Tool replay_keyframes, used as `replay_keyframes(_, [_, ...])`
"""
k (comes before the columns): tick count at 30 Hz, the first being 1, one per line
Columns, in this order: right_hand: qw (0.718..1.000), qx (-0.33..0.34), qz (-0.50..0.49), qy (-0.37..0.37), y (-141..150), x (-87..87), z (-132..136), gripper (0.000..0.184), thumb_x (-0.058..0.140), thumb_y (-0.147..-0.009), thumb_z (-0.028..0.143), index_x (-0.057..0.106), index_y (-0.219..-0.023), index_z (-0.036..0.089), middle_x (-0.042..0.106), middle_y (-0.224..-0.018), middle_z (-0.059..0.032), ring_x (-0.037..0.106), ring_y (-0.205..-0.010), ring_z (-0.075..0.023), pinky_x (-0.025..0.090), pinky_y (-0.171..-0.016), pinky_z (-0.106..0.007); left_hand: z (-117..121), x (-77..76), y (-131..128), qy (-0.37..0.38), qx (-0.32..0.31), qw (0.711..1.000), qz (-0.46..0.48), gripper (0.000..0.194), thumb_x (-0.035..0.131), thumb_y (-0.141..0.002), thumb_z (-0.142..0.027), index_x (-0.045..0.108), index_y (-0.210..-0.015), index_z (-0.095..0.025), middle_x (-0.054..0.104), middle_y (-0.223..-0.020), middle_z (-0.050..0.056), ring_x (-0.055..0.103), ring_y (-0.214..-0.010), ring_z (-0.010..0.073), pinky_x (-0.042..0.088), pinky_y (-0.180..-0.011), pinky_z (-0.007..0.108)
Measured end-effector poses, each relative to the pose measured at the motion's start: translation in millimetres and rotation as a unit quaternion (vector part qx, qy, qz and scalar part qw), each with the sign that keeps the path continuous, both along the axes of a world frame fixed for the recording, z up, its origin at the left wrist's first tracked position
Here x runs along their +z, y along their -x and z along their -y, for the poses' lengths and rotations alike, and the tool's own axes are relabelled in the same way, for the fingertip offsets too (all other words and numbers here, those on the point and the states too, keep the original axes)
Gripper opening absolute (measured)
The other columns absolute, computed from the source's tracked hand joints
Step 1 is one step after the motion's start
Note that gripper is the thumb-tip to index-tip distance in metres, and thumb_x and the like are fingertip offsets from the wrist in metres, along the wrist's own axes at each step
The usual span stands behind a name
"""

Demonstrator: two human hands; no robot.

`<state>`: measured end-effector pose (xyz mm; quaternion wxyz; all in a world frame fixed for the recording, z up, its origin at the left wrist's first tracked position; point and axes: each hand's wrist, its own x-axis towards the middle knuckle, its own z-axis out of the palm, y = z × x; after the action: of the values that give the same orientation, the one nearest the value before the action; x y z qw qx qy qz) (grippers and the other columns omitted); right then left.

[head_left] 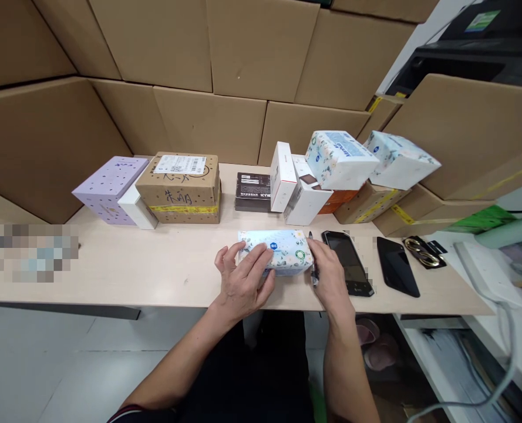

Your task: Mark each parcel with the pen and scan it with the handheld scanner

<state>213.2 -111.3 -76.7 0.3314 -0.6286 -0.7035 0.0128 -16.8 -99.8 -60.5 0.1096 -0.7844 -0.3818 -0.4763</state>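
A pack of tissues point(287, 244) in floral blue-and-white wrapping lies on the table in front of me. My left hand point(245, 279) grips its left part, fingers over the top and thumb at the near side. Against the pack's right end rests my right hand point(329, 273), fingers bent down along it. A dark pen point(315, 277) shows between that hand and the pack, partly covered; whether the fingers also hold it is unclear. Just right of my right hand lies a black handheld device point(349, 261) with a screen.
At the back stand a purple box point(108, 182), a taped brown carton point(181, 188), a dark box point(252, 191) and white boxes point(282, 176). More tissue packs point(342, 161) sit on boxes. A black phone point(397, 267) and coiled cable point(421, 251) lie right. Cardboard walls point(208, 126) enclose the table.
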Motion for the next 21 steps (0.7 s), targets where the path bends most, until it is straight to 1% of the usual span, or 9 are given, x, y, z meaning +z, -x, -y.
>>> replay_keyframes(3, [0.994, -0.009, 0.086, 0.062, 4.4, 1.8, -2.6, 0.056, 0.047, -0.085, 0.01, 0.053, -0.14, 0.016, 0.058, -0.14, -0.0149, 0.05, -0.116, -0.0309, 0.047, -0.096, -0.046, 0.3, -0.5, 0.3, 0.0, 0.003, 1.0, -0.007, 0.039, 0.068, -0.083, -0.025, 0.066, -0.121, -0.021, 0.073, -0.12, 0.005, 0.047, -0.122, 0.0325, 0.029, -0.103, 0.049])
replay_keyframes(6, [0.982, -0.025, 0.15, 0.108, 10.0, 5.8, -6.3, 0.057, 0.046, -0.086, 0.01, 0.051, -0.142, 0.018, 0.056, -0.143, -0.0132, 0.045, -0.118, -0.0337, 0.046, -0.092, -0.047, 0.5, -1.1, 0.7, -0.001, 0.005, 1.0, -0.01, 0.039, 0.069, -0.083, -0.026, 0.066, -0.122, -0.02, 0.073, -0.121, 0.005, 0.047, -0.123, 0.0328, 0.029, -0.103, 0.05])
replay_keyframes(8, [0.979, -0.026, 0.166, 0.117, 10.9, 7.1, -8.0, 0.058, 0.047, -0.086, 0.011, 0.05, -0.143, 0.019, 0.056, -0.144, -0.0118, 0.042, -0.12, -0.0358, 0.046, -0.091, -0.048, 0.7, -1.4, 1.0, -0.002, 0.006, 1.0, -0.009, 0.039, 0.069, -0.084, -0.027, 0.066, -0.122, -0.021, 0.073, -0.121, 0.005, 0.047, -0.123, 0.033, 0.029, -0.103, 0.05])
replay_keyframes(12, [0.975, -0.019, 0.191, 0.113, 8.9, 8.1, -9.2, 0.056, 0.048, -0.085, 0.011, 0.054, -0.14, 0.022, 0.056, -0.144, -0.0099, 0.041, -0.124, -0.0379, 0.045, -0.09, -0.048, 0.7, -1.7, 1.1, 0.0, 0.012, 1.0, -0.011, 0.039, 0.068, -0.084, -0.028, 0.066, -0.123, -0.023, 0.073, -0.121, 0.005, 0.047, -0.124, 0.0332, 0.028, -0.104, 0.05])
replay_keyframes(17, [0.971, -0.013, 0.193, 0.136, 8.4, 13.1, -10.9, 0.055, 0.044, -0.088, 0.008, 0.054, -0.14, 0.02, 0.057, -0.144, -0.0101, 0.043, -0.127, -0.0381, 0.045, -0.093, -0.048, 0.1, -1.6, -0.1, -0.001, 0.016, 1.0, -0.01, 0.04, 0.068, -0.084, -0.027, 0.066, -0.123, -0.022, 0.073, -0.121, 0.006, 0.045, -0.124, 0.033, 0.028, -0.104, 0.049])
replay_keyframes(21, [0.971, 0.002, 0.19, 0.144, 8.4, 17.7, -13.6, 0.05, 0.041, -0.092, 0.01, 0.056, -0.139, 0.02, 0.061, -0.14, -0.0119, 0.045, -0.127, -0.0375, 0.046, -0.091, -0.047, -0.2, -2.4, -0.1, 0.002, 0.017, 1.0, -0.009, 0.043, 0.067, -0.084, -0.027, 0.064, -0.127, -0.024, 0.072, -0.121, 0.006, 0.045, -0.126, 0.0329, 0.027, -0.105, 0.049])
